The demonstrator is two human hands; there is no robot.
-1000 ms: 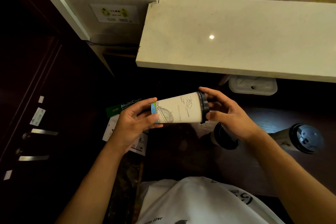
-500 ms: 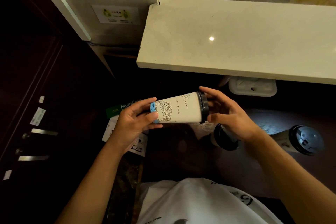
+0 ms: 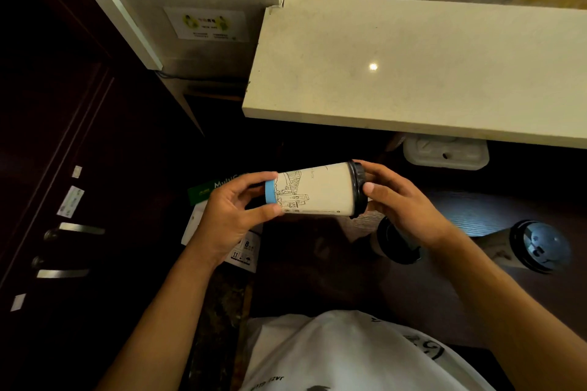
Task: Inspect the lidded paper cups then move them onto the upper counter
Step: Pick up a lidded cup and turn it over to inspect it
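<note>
1. inspection step in hand: paper cup [image 3: 317,192] held sideways in the air between both hands, below the upper counter [image 3: 413,67].
2. left hand [image 3: 233,216] pinches its blue base end; right hand [image 3: 401,200] curls round the black lid [image 3: 358,188].
3. next move, as judged: turn it upright, lift clear of the counter edge, set it on the pale slab.
4. count: three lidded cups in view, one held, second cup [image 3: 397,244] and third cup [image 3: 533,247] on the dark lower surface; none on the counter.

I seem to be at a café or reception service desk. A pale stone upper counter [image 3: 413,73] overhangs my dark wooden worktop [image 3: 444,279], where lidded takeaway cups [image 3: 536,246] stand. A box of copy paper [image 3: 219,190] sits off its left edge.
</note>
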